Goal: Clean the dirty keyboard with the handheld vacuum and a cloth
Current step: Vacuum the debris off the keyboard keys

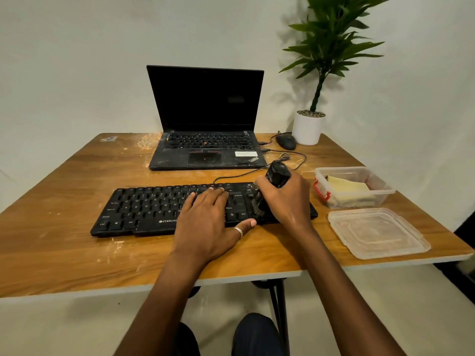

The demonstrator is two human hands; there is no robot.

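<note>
On the wooden table (64, 201) we note the black keyboard (144, 209) lying crosswise near the front edge. Our left hand (208, 222) lies flat, fingers straight, on its middle-right keys. Our right hand (285, 199) grips the handheld vacuum (276, 174), tilted, nozzle on the keyboard's right end. The yellow cloth (347, 187) sits in a clear tub (385, 194) beside it.

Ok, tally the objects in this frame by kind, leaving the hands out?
Laptop: 1
Keyboard: 1
Mouse: 1
Handheld vacuum: 1
Potted plant: 1
Plastic container: 1
Loose lid: 1
Yellow cloth: 1
Total: 8
</note>
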